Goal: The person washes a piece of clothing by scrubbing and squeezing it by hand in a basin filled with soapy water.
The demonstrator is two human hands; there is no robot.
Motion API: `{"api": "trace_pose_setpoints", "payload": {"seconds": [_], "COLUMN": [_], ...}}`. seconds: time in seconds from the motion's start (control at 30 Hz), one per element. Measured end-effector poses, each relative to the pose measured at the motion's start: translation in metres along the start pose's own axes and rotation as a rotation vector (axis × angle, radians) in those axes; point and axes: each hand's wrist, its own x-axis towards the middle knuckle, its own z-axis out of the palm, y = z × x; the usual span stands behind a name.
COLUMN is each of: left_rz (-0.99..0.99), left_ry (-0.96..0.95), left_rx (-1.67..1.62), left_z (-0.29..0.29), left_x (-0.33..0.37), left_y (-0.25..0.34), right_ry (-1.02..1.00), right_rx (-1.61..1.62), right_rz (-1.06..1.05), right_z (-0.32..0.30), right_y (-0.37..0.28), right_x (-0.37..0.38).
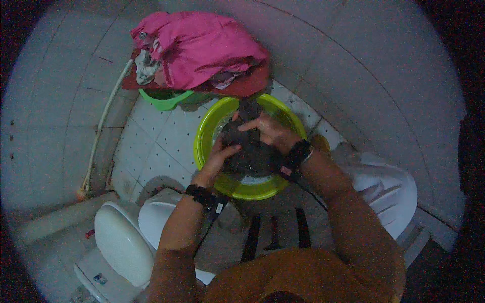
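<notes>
A dark wet-looking cloth [245, 156], perhaps a garment, is bunched up over a yellow-green basin [203, 136]. My left hand [221, 152] grips its left side, thumb pressed on top. From the right, my right hand [270, 132] holds the upper part, with its fingers reaching across the fabric. Some of the cloth extends to the far rim of the basin. Whitish water or suds [252, 179] show inside, near the basin's front. Folds hide some fingers, and the dim light blurs the cloth's shape.
Beyond the basin, pink fabric [202, 50] is heaped on a red board or tub [257, 83], with a green basin [169, 102] below. A toilet [121, 242] stands at lower left, a white plastic stool or chair [389, 192] at right. A pale hose [103, 121] runs along the left wall.
</notes>
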Motion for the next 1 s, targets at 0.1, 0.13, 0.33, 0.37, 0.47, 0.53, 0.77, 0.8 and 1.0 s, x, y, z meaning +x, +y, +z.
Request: {"api": "trace_pose_setpoints", "payload": {"seconds": [0.1, 0.13, 0.33, 0.37, 0.47, 0.53, 0.77, 0.8, 1.0], "left_rz": [0.033, 0.037, 0.194, 0.19, 0.149, 0.144, 0.009, 0.073, 0.152], "left_ry": [-0.054, -0.06, -0.001, 0.003, -0.094, -0.215, -0.062, -0.092, -0.081], "left_rx": [-0.394, -0.469, -0.415, -0.415, -0.421, -0.357, -0.073, 0.146, 0.349], "left_z": [0.001, -0.001, 0.0, 0.0, -0.018, -0.016, -0.014, -0.013, -0.006], "left_x": [0.004, 0.006, 0.023, 0.02, 0.012, 0.012, 0.024, 0.024, 0.018], "left_y": [0.016, 0.018, -0.01, -0.006, 0.002, 0.001, -0.028, -0.031, -0.036], "right_ry": [-0.051, -0.029, 0.159, 0.12, -0.026, -0.074, 0.069, 0.067, 0.01], "right_rx": [-0.361, -0.344, -0.718, -0.645, -0.053, -0.335, -0.219, -0.218, -0.059], "right_rz": [0.001, -0.025, -0.121, -0.177, 0.026, -0.207, 0.171, 0.176, -0.08], "right_z": [0.028, 0.027, -0.044, -0.047, 0.021, 0.023, 0.041, 0.047, 0.12], "right_y": [-0.011, -0.005, 0.02, 0.024, -0.008, -0.01, -0.05, -0.052, -0.088], "right_x": [-0.007, -0.006, -0.013, -0.008, -0.007, -0.012, -0.012, -0.013, -0.038]}}
